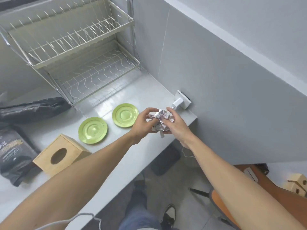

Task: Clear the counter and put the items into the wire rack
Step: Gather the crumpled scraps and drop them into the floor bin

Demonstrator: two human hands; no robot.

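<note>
A crumpled ball of silvery foil (pixel 160 117) is held between both hands just above the counter's right end. My left hand (pixel 143 123) pinches its left side and my right hand (pixel 176 124) cups its right side. Two green plates lie flat on the grey counter (pixel 132 151): one (pixel 93 130) nearer me and one (pixel 125 115) beside the hands. The two-tier wire rack (pixel 79 52) stands at the back of the counter with both tiers bare.
A wooden tissue box (pixel 60 154) sits left of the plates. Black bags lie at the left: one (pixel 33 108) by the rack's foot, one (pixel 14 155) nearer me. A white plug (pixel 178 102) sticks out of a wall socket right behind the hands. A chair (pixel 232 196) stands below.
</note>
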